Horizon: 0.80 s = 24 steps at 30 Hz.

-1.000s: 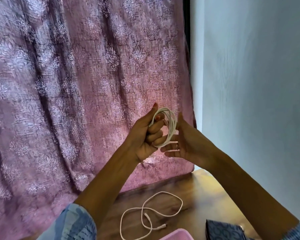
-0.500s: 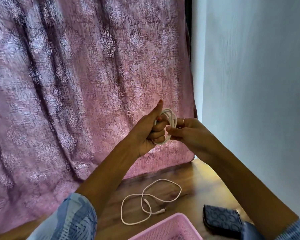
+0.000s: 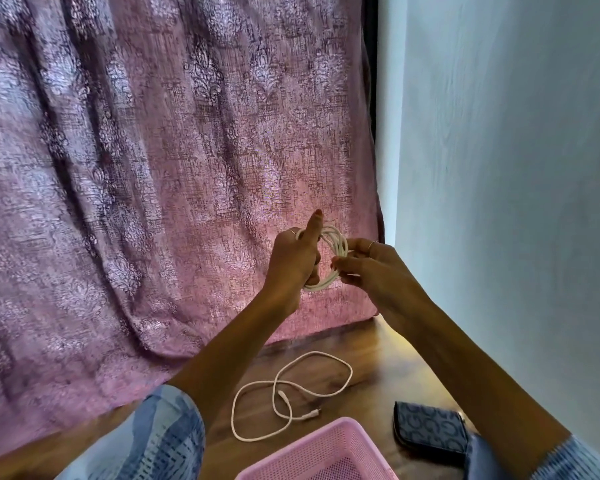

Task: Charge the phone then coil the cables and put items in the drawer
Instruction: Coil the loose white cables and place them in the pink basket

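Head view, near to far: pink basket at near edge, dark wallet to its right, loose white cable lying uncoiled on desk just beyond. Farther, left hand grips coiled cable, thumb up; right hand pinches coil's right side w/ fingertips. Step: coiling, prob. securing tail end. Next: set coil down, then coil the desk cable. Drawer & phone not in view.

Pink curtain hangs behind; pale wall right.
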Tool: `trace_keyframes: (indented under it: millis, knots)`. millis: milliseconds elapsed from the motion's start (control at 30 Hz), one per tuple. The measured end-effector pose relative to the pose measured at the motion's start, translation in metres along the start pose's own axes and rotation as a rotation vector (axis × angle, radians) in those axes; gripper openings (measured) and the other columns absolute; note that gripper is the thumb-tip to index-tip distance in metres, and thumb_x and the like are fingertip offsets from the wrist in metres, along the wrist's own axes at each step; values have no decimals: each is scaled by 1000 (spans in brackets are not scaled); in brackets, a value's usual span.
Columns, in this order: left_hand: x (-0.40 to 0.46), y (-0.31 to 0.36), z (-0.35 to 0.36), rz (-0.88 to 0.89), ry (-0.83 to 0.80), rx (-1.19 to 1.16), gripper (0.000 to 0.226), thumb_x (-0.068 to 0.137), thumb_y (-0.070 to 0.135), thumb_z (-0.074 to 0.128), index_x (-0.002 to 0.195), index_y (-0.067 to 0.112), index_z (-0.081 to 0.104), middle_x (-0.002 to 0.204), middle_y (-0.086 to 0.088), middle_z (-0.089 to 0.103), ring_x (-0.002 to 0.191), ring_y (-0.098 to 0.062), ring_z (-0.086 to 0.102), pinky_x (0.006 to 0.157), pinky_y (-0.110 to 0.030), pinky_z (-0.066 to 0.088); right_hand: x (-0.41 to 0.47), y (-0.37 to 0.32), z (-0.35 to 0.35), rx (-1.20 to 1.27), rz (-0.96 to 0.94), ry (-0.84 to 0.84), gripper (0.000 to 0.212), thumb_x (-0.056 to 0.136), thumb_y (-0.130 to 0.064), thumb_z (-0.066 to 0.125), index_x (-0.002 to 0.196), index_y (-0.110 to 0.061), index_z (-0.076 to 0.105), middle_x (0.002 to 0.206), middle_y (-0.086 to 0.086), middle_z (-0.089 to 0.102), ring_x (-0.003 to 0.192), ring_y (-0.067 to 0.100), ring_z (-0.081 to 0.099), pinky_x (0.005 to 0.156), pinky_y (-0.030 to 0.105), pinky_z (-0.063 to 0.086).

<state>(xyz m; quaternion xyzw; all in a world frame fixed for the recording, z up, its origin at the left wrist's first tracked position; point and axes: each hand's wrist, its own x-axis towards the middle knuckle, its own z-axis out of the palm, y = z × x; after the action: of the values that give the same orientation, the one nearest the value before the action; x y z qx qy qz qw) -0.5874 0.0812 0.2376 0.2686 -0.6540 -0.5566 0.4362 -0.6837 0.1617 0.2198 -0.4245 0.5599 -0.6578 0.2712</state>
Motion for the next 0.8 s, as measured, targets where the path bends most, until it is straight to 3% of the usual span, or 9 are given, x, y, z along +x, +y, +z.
trace_keyframes:
  millis: [167, 367, 500, 567, 733, 800]
  knots:
    - [3, -6, -1, 29, 0, 50, 43, 91, 48, 52, 91, 5, 56, 39, 9, 33, 33, -8, 26, 41, -21, 24, 0, 5, -3, 139, 95, -66, 19, 83, -1, 60, 101, -1, 67, 90, 10, 65, 84, 19, 58, 78, 29, 46]
    - [0, -13, -3, 90, 21, 104, 47, 91, 48, 54, 60, 12, 54, 43, 1, 37, 36, -13, 32, 43, -24, 27, -3, 6, 0, 267, 159, -150, 34, 80, 2, 59, 112, 14, 56, 99, 17, 60, 92, 26, 55, 80, 30, 43]
    - [-1, -12, -5, 161, 51, 186, 49, 90, 50, 54, 64, 9, 54, 46, -2, 41, 41, -18, 36, 50, -31, 32, -6, 8, 4, 348, 150, -208, 12, 82, 3, 54, 91, 1, 62, 78, 10, 60, 77, 19, 57, 80, 30, 44]
    - [-2, -11, -5, 183, 56, 208, 48, 91, 50, 53, 62, 10, 54, 48, -2, 45, 49, -20, 43, 55, -34, 36, -8, 9, 6, 395, 137, -233, 14, 83, 4, 51, 82, -4, 63, 69, 5, 60, 70, 15, 57, 78, 29, 45]
    - [-1, -14, -8, 205, 89, 214, 58, 89, 53, 54, 67, -1, 59, 59, -12, 56, 58, -22, 53, 63, -45, 48, -14, 13, 12, 512, 102, -285, 18, 86, 3, 49, 84, -6, 65, 69, 4, 66, 68, 14, 63, 73, 25, 52]
    - [-3, -17, -10, 233, 114, 229, 57, 90, 52, 53, 66, 1, 59, 56, -8, 56, 55, -17, 53, 59, -40, 47, -16, 15, 16, 564, 98, -293, 15, 81, 1, 54, 88, -5, 66, 76, 6, 69, 73, 16, 65, 75, 26, 54]
